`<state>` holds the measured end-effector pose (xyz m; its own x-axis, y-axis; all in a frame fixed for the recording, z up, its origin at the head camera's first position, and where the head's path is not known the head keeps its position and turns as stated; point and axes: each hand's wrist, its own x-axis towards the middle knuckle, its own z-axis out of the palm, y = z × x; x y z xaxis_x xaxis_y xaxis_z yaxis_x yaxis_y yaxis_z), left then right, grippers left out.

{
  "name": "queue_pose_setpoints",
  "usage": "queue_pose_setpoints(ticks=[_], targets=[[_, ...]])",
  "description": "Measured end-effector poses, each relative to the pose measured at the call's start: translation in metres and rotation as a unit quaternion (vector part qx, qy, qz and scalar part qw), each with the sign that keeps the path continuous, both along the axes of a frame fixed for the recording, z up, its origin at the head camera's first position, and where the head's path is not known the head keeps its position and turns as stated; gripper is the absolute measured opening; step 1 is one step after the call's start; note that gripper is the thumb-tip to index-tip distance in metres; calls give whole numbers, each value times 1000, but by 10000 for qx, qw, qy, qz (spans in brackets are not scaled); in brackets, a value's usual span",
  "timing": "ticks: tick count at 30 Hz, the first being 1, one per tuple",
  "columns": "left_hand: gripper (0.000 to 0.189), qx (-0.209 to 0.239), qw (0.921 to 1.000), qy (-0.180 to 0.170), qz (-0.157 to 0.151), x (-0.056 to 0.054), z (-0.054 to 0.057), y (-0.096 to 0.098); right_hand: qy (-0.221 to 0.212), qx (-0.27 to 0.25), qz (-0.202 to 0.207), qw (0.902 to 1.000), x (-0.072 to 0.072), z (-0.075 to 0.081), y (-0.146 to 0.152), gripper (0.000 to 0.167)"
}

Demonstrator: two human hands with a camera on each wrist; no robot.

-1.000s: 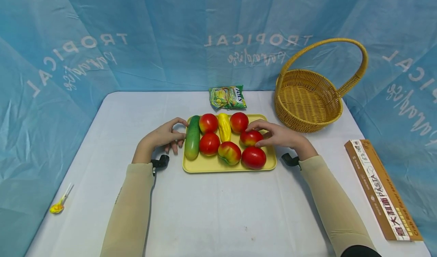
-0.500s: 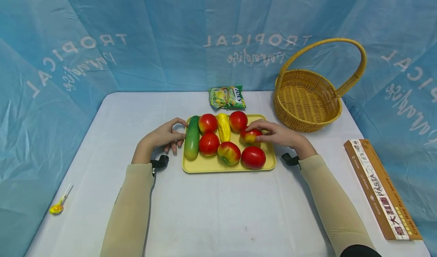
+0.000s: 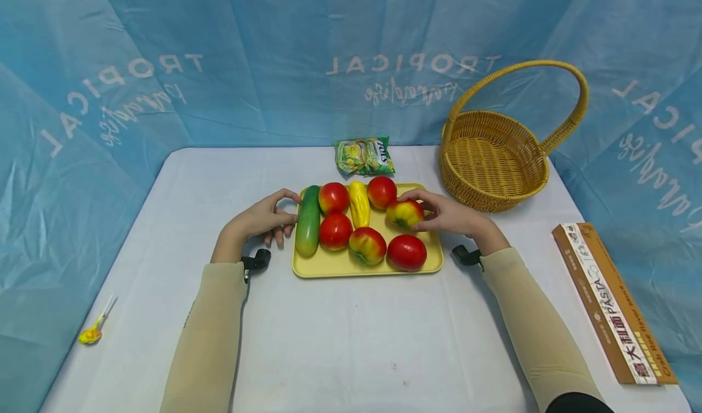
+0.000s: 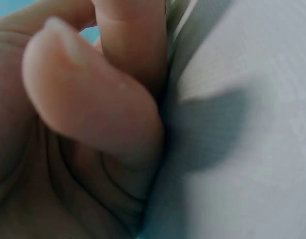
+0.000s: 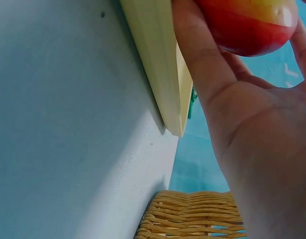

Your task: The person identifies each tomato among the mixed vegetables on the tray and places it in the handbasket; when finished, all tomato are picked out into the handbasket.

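Observation:
A yellow tray lies in the middle of the table. On it my right hand holds a round red-and-yellow fruit between thumb and fingers, its yellow side facing me. The right wrist view shows the fruit's red side against the fingers. At the tray's left end, my left hand touches the rim with relaxed thumb and index finger, beside a cucumber; its other fingers hang over the table. In the left wrist view the bent fingers hide most of the tray edge.
The tray also carries a narrow yellow fruit and several red fruits. Behind it lies a green snack packet. A wicker basket stands back right, a pasta box at right, a lollipop at left.
My right hand has turned the red-and-yellow fruit so more yellow shows, and shifted it slightly away from me. The far red fruit beside it has moved slightly back. My left hand stays put.

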<state>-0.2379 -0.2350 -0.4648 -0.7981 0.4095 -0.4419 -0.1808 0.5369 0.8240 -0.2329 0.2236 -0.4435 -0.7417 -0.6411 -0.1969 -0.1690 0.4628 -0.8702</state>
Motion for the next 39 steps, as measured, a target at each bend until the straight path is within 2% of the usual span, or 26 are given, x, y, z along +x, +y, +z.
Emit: queue_pose_setpoints(ticks=[5,9,19,26,35,39], targets=[[46,70,10000,-5,1,0,-1,0,-96,-242,-81,9996,-1,-3,0,68],[46,36,10000,18,-8,0,-2,0,-51,-328,-117,9994,-1,-2,0,68],[46,73,10000,-52,12,0,-1,1,152,-791,-362,9961,3,13,3,68],[47,82,10000,-22,23,2,2,1,-22,-1465,-532,9878,6,25,8,67],[46,128,9999,-34,36,2,2,1,-8,-1831,-865,9793,6,30,17,68],[44,100,9999,-9,59,2,0,2,26,-2069,-1063,9726,6,33,21,69]])
